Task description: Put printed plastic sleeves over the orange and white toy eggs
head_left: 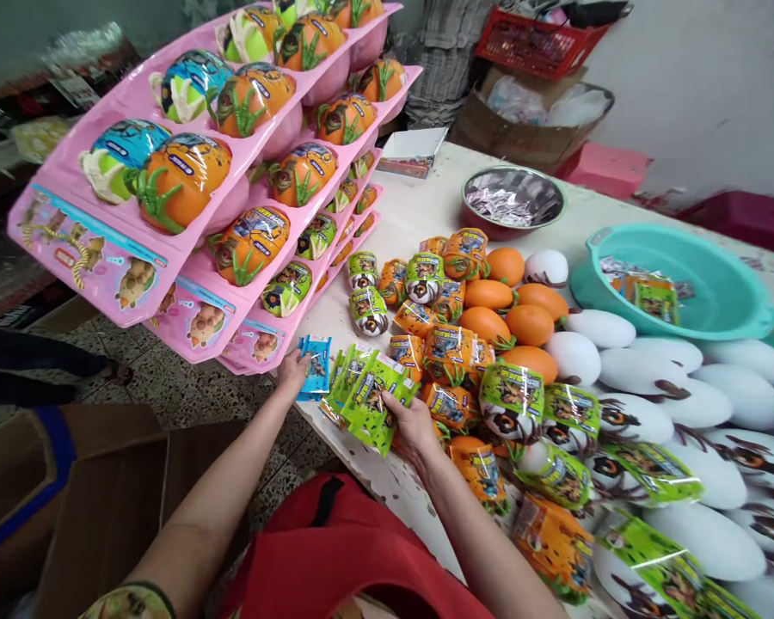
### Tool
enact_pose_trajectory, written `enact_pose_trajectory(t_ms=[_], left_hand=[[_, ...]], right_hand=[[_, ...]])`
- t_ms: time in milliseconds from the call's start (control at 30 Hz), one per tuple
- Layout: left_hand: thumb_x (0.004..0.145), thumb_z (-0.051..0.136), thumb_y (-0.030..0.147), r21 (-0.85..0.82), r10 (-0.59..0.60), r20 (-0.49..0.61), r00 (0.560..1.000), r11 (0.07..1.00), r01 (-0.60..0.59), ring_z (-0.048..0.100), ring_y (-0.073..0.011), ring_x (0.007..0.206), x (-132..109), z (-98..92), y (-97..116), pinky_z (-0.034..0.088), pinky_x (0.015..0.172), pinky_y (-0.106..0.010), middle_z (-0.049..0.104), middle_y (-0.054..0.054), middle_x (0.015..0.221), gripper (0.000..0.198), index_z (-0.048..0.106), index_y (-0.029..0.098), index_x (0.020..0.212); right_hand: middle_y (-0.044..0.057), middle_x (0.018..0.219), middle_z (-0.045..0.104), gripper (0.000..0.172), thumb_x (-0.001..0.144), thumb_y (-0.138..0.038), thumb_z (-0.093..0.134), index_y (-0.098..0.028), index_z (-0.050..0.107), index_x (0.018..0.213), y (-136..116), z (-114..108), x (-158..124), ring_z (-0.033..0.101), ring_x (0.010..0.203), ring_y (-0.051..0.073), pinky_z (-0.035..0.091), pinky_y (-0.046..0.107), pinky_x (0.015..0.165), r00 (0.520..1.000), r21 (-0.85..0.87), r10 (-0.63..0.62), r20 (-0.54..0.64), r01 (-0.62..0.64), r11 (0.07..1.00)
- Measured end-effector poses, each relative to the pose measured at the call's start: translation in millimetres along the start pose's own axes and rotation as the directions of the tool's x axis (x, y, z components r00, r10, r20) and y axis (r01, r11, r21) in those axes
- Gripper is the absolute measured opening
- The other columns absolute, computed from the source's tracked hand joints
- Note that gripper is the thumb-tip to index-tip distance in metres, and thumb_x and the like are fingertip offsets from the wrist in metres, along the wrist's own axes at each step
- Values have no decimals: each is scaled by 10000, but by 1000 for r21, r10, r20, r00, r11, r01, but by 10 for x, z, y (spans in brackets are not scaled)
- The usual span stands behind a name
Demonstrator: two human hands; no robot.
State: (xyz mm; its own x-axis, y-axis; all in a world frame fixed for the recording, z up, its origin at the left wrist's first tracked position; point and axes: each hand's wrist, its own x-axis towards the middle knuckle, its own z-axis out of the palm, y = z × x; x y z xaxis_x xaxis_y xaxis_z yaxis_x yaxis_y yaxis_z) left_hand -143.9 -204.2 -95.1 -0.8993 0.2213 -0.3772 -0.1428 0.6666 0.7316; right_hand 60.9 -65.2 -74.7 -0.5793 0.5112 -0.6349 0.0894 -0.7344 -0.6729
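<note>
My left hand (292,373) is closed on the edge of some blue printed packets (316,365) at the table's front edge. Just right of them, my right hand (413,423) grips a fanned bunch of green printed packets (375,400). Wrapped orange eggs (450,348) and green-wrapped white eggs (512,400) lie beyond and to the right of that hand. Bare orange eggs (530,325) and white eggs (635,370) spread farther right. On the left stand stacked pink trays (232,193) filled with wrapped eggs.
A metal bowl (512,199) of small sachets and a turquoise basin (684,284) with packets stand at the back. A red crate (548,43) and cardboard box (522,129) are behind. Cardboard boxes (113,507) lie at lower left; a person's leg (32,357) shows at far left.
</note>
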Motion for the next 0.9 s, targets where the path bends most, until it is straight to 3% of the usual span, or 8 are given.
enact_pose_trajectory(t_ms=[100, 167, 333, 467, 567, 733, 800, 900], left_hand=[[730, 683, 259, 36, 32, -65, 997, 999, -30, 453, -302, 1249, 10, -45, 11, 382, 946, -357, 619, -134, 1198, 384, 626, 190, 1103], [777, 648, 312, 8, 67, -23, 997, 998, -67, 469, -286, 1236, -138, 21, 32, 393, 937, -344, 610, -134, 1222, 403, 608, 185, 1157], [713, 673, 460, -104, 97, 187, 978, 991, -78, 622, -201, 733, -427, 294, 68, 447, 655, -265, 683, -37, 754, 320, 686, 153, 802], [707, 649, 422, -118, 58, 102, 993, 992, -45, 581, -182, 674, -228, 249, 28, 409, 600, -245, 612, -3, 616, 262, 624, 164, 668], [683, 664, 425, -131, 49, 72, 996, 991, -39, 582, -183, 687, -112, 115, -1, 416, 610, -245, 601, 7, 612, 252, 616, 178, 692], [679, 649, 521, -212, 106, 172, 979, 975, -68, 590, -197, 677, -322, 73, 133, 440, 605, -260, 632, -11, 647, 363, 656, 168, 765], [682, 647, 546, -272, 154, 304, 940, 960, -69, 589, -196, 663, -491, 155, 255, 442, 591, -260, 647, -18, 670, 406, 677, 157, 793], [678, 659, 559, -296, 221, 486, 846, 952, -79, 559, -171, 615, -735, 361, 493, 414, 548, -242, 623, -6, 637, 419, 673, 145, 741]], right_hand=[[74, 790, 738, 459, 476, -384, 893, -145, 695, 814, -32, 2, 0, 680, 676, 238, 550, 368, 683, 1000, 0, 21, 12, -21, 1000], [81, 817, 739, 472, 489, -391, 885, -145, 694, 843, -26, 59, 25, 681, 677, 243, 552, 378, 680, 999, -15, 32, 25, -32, 999], [82, 784, 727, 501, 510, -497, 824, -154, 668, 840, 114, 279, 250, 674, 675, 246, 545, 372, 644, 999, -165, 0, 53, 8, 986], [74, 711, 701, 416, 531, -508, 778, -167, 629, 717, 204, 418, 554, 663, 771, 275, 536, 401, 728, 997, -292, -62, -39, 48, 955], [126, 877, 711, 379, 558, -438, 773, -158, 645, 779, 165, 507, 625, 625, 966, 326, 466, 461, 915, 981, -378, -160, -112, 107, 919], [138, 1412, 466, 688, 664, -424, 739, -151, 544, 1263, -71, 486, 169, 401, 1317, 293, 271, 399, 1121, 885, -485, -455, -98, 356, 798], [131, 1348, 533, 678, 686, -481, 724, -153, 560, 1256, -170, 376, -51, 488, 1234, 296, 359, 406, 1058, 902, -480, -432, -15, 372, 794], [82, 924, 708, 506, 640, -558, 731, -146, 694, 932, -324, 116, -226, 640, 842, 248, 507, 357, 784, 962, -376, -250, 110, 273, 885]])
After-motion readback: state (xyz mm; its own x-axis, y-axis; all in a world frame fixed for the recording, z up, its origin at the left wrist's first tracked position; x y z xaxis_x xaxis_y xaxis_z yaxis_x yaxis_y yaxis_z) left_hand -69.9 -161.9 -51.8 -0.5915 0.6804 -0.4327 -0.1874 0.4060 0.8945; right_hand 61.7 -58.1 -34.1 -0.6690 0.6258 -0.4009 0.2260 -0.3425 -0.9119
